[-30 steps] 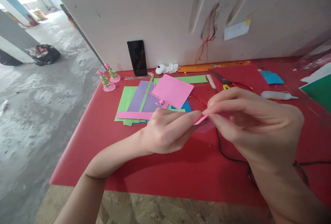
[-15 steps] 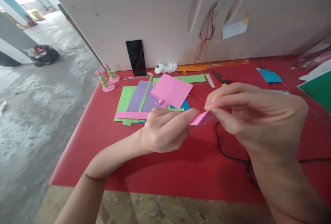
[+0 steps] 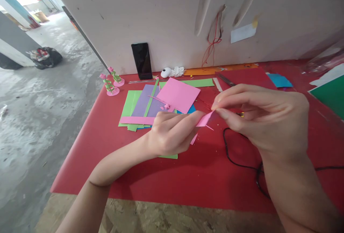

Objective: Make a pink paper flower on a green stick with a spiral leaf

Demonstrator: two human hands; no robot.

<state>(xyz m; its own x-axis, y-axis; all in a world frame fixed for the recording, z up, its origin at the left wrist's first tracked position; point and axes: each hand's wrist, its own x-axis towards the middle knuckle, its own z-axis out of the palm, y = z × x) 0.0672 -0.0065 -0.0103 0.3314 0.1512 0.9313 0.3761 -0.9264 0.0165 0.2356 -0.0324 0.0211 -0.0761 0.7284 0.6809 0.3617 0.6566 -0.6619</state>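
I pinch a small pink paper piece (image 3: 204, 120) between my two hands, up above the red tabletop (image 3: 107, 175). My left hand (image 3: 172, 132) grips its near left end between thumb and curled forefinger; my right hand (image 3: 264, 118) nips the far right tip between thumb and fingertips, so the piece slants upward to the right. A thin pink sliver (image 3: 210, 128) shows just below the grip; whether it is joined to my piece I cannot tell.

Beyond my left knuckles lie a pink square sheet (image 3: 179, 95) and a small pink star (image 3: 167, 106). Left of them are a purple sheet (image 3: 142, 102) and light green sheets (image 3: 127, 107), a pink strip (image 3: 137, 120) lying across these. Farther left of the grip, two paper flowers stand on round pink bases (image 3: 112, 91). A dark phone (image 3: 142, 61) leans upright behind the sheets. Just past my right hand lie scissors (image 3: 227, 79), partly hidden by it; nearer me, beneath that hand, a black cord (image 3: 239, 163) curves.
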